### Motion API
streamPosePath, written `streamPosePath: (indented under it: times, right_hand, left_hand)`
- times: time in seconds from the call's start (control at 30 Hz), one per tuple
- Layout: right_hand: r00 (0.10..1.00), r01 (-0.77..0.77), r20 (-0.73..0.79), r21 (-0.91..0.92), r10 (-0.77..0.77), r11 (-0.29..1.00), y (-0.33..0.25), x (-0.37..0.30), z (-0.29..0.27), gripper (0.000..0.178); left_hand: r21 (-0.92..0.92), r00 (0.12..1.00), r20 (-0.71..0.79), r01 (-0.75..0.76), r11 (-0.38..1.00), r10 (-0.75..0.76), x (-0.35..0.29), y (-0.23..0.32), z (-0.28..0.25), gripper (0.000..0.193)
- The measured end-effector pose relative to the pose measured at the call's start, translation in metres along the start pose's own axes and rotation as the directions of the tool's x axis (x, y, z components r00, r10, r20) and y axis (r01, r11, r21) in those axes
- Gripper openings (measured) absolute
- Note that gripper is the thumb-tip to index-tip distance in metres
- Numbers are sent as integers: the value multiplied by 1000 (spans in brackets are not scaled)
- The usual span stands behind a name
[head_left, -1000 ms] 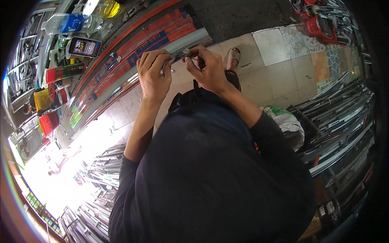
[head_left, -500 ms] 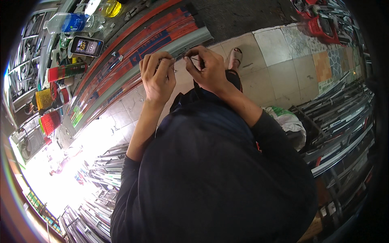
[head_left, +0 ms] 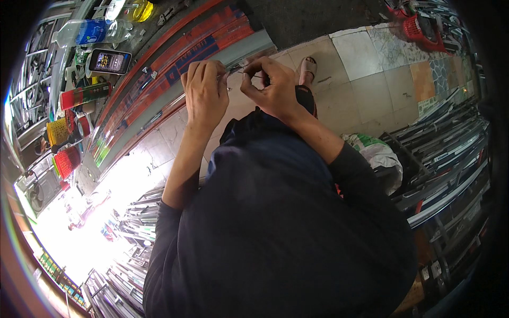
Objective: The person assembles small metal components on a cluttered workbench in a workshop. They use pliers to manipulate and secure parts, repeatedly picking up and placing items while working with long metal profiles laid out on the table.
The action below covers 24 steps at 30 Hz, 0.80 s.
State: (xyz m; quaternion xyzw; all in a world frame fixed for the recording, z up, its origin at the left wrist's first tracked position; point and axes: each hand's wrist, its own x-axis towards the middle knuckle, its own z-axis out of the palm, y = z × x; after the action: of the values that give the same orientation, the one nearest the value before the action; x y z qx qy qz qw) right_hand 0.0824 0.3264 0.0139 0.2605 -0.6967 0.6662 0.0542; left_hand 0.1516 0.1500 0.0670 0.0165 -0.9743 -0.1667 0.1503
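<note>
My left hand [head_left: 205, 95] is raised in front of my body, back upward, its fingers curled and closed. What its fingertips hold, if anything, is hidden or too small to name. Close to its right, my right hand [head_left: 275, 90] pinches with thumb and forefinger bent into a ring. A small, thin, dark piece shows among its fingers, too small to make out. The fingertips of the two hands are slightly apart. Beyond them lie long metal profiles [head_left: 253, 47] with orange and blue film.
A phone [head_left: 110, 62], a plastic bottle [head_left: 91, 32] with a blue label and a red basket [head_left: 67, 162] are at the left. Another red basket [head_left: 419, 34] stands far right. Stacked metal bars [head_left: 442, 151] and a white sack [head_left: 383, 161] lie at the right, on the tiled floor [head_left: 366, 100].
My left hand has turned so more of its back shows, with the fingers closer together. My right hand stays near the same place, its thumb and forefinger more rounded.
</note>
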Motion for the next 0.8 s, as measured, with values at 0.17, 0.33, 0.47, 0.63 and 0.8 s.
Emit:
streamPosePath:
  times: [0.17,0.33,0.47,0.63,0.8]
  right_hand:
    - [992,120,43,-80,-117,990,8,-2,8,36]
    - [988,154,34,-67,-152,986,12,1,14,40]
    - [971,231,-46,-60,-233,971,17,6,21,29]
    - [960,266,-63,-101,-273,959,19,9,23,29]
    - [973,218,-40,-131,-225,967,18,8,22,32]
  left_hand:
    - [-53,1000,5,8,999,-8,5,-2,-9,22]
    - [-172,988,82,141,975,-129,11,-4,-17,16]
    - [-177,980,102,189,966,-173,16,-4,-22,15]
    - [-158,971,149,212,964,-189,22,1,-27,20]
    - [-159,969,151,220,962,-197,27,5,-33,21]
